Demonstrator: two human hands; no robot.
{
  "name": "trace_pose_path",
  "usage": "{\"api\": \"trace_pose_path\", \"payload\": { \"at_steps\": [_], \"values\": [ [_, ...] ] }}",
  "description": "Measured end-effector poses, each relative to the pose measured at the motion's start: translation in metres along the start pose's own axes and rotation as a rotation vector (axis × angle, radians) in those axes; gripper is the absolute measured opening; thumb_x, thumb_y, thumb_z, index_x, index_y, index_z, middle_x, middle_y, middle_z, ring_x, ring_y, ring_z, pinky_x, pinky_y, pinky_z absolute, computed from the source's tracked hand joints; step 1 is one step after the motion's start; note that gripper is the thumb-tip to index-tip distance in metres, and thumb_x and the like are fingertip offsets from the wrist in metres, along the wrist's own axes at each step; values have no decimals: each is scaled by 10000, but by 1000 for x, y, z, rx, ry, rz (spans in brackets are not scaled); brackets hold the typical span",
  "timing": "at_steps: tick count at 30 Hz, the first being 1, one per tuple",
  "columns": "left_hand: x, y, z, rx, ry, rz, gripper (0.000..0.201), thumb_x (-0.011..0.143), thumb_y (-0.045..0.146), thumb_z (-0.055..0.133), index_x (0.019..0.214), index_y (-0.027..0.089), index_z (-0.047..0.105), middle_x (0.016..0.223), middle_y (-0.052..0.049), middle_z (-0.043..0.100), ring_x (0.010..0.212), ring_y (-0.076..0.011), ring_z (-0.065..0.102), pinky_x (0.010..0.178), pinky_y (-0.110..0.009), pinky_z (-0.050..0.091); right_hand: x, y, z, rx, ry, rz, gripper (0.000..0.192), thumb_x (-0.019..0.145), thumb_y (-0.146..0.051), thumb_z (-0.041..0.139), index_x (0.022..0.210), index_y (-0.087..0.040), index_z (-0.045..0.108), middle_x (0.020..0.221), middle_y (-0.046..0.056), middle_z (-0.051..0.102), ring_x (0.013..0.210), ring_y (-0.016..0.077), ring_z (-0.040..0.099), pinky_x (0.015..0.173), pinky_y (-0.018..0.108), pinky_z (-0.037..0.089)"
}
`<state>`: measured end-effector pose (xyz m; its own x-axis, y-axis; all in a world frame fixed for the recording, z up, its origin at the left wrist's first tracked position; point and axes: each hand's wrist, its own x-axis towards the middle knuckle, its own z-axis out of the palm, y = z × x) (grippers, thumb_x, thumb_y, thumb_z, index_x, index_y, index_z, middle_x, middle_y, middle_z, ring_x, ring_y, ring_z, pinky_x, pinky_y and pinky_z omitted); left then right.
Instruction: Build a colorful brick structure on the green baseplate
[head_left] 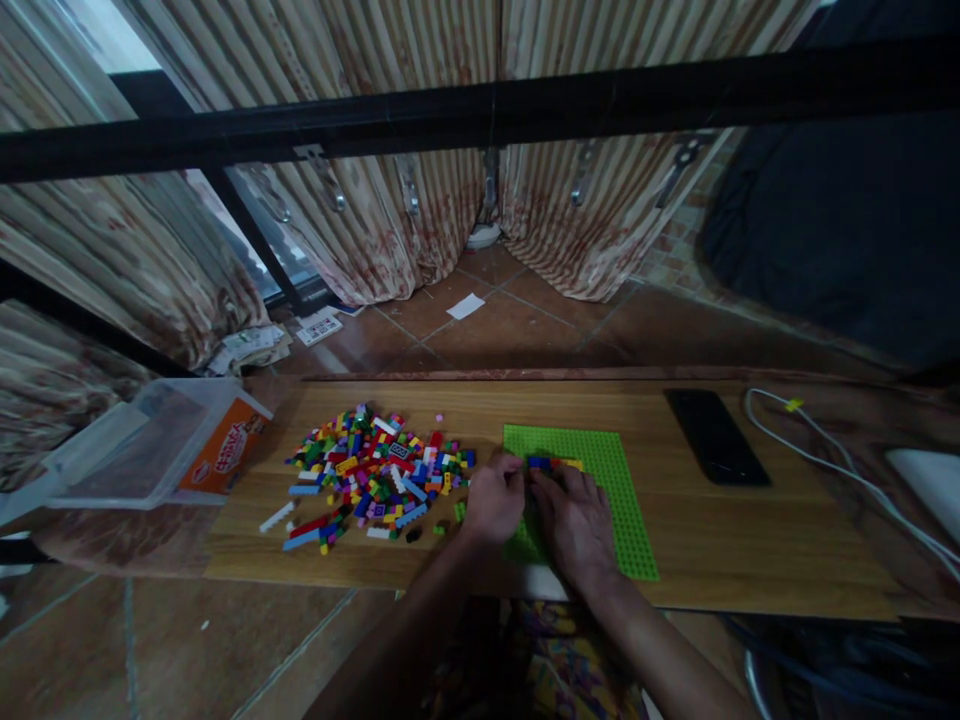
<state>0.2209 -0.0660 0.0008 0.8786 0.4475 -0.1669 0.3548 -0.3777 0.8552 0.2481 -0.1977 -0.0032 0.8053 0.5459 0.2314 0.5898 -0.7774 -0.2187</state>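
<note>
- The left hand (493, 497) and the right hand (574, 520) are meeting over the near-left part of a flat bright-green studded plastic baseplate (611, 470), which is lying on a long pale wooden board (750, 540).
- Both sets of fingers are curling inward around a short row of small blue, red and yellow plastic bricks (553, 464) sitting on the baseplate; whether either hand is actually pinching a brick is too small to tell.
- The bricks are looking light, hard and stiff, with smooth sides likely to slip, so a fingertip pinch across the two long sides would seem the surest hold; pressing one down probably calls for a steadying hand on the plate.
- The baseplate itself is looking thin and slightly bendable, and light enough to slide on the wood if pushed sideways.
- A loose heap of mixed coloured plastic bricks (375, 475) is spreading just left of the left hand, with a few strays lying nearer the board's front edge.
- A clear plastic storage tub with an orange label (161, 440) is resting at the board's far left end.
- A black slab-shaped phone (715, 436) and a white cable (825, 455) are lying well to the right, leaving bare wood between them and the plate.
- The baseplate's near edge is sitting close to the board's front edge, so there is little room toward the person.
</note>
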Motion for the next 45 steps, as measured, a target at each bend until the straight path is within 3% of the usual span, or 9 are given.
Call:
{"api": "trace_pose_path", "payload": {
  "at_steps": [5, 10, 15, 18, 21, 27, 33, 38, 45],
  "values": [
    [-2, 1, -2, -12, -21, 49, 217, 833, 122, 488, 947, 171, 666, 932, -44, 726, 867, -149, 677, 816, -263, 533, 2, 6, 0, 53, 74, -25, 264, 930, -344, 504, 1087, -281, 706, 990, 93, 622, 899, 248, 511, 741, 374, 389],
    [-5, 4, -5, 62, 4, 98, 245, 853, 137, 461, 991, 174, 660, 937, -48, 724, 871, -160, 675, 834, -289, 530, 5, 19, -14, 277, 221, -29, 294, 952, -324, 465, 1123, -235, 687, 1005, 91, 640, 931, 221, 530, 802, 365, 443],
    [-8, 16, -3, 325, 42, 253, 363, 887, 181, 427, 1219, 165, 572, 1202, -95, 650, 1108, -200, 608, 992, -361, 472, -3, 49, -21, 341, 377, 112, 320, 951, -351, 451, 1100, -184, 679, 1021, 110, 648, 973, 228, 549, 844, 388, 478],
    [-17, 19, 7, 533, -11, 432, 509, 911, 326, 441, 1390, 155, 412, 1452, -121, 450, 1351, -256, 395, 1113, -476, 344, -10, 60, -11, 276, 314, 115, 367, 961, -357, 401, 1159, -166, 645, 1104, 134, 643, 1037, 249, 548, 891, 430, 475],
    [-29, 12, 21, 688, -71, 501, 674, 902, 449, 439, 1470, 132, 260, 1543, -139, 289, 1436, -297, 224, 1136, -590, 231, -16, 60, 0, 191, 194, 35, 426, 969, -346, 355, 1307, -160, 537, 1298, 145, 572, 1215, 274, 478, 987, 481, 419],
    [-37, -11, 29, 745, -98, 590, 821, 876, 554, 406, 1502, 94, 138, 1573, -161, 176, 1463, -309, 104, 1149, -626, 70, -23, 64, 6, 61, -47, -152, 571, 974, -381, 342, 1492, -161, 244, 1531, 106, 333, 1434, 251, 214, 1120, 522, 246],
    [-38, -7, 27, 706, -122, 561, 857, 859, 579, 401, 1504, 84, 133, 1575, -168, 150, 1465, -308, 88, 1151, -607, 69, -24, 70, 9, -8, -83, -200, 621, 977, -363, 322, 1525, -190, 87, 1548, 90, 301, 1443, 236, 196, 1132, 526, 201],
    [-45, -2, 23, 653, -83, 580, 834, 876, 580, 366, 1504, 87, 128, 1576, -167, 149, 1468, -294, 75, 1153, -588, 80, -28, 73, 17, -36, -46, -231, 614, 978, -374, 291, 1525, -186, 86, 1522, 106, 351, 1424, 248, 252, 1116, 539, 232],
    [-55, 3, 13, 516, -40, 605, 902, 817, 611, 468, 1505, 129, 138, 1577, -160, 156, 1467, -292, 87, 1150, -600, 116, -17, 81, 13, -22, -21, -242, 581, 975, -441, 240, 1484, -163, 250, 1481, 131, 409, 1398, 276, 305, 1085, 544, 300]
  ]
}}
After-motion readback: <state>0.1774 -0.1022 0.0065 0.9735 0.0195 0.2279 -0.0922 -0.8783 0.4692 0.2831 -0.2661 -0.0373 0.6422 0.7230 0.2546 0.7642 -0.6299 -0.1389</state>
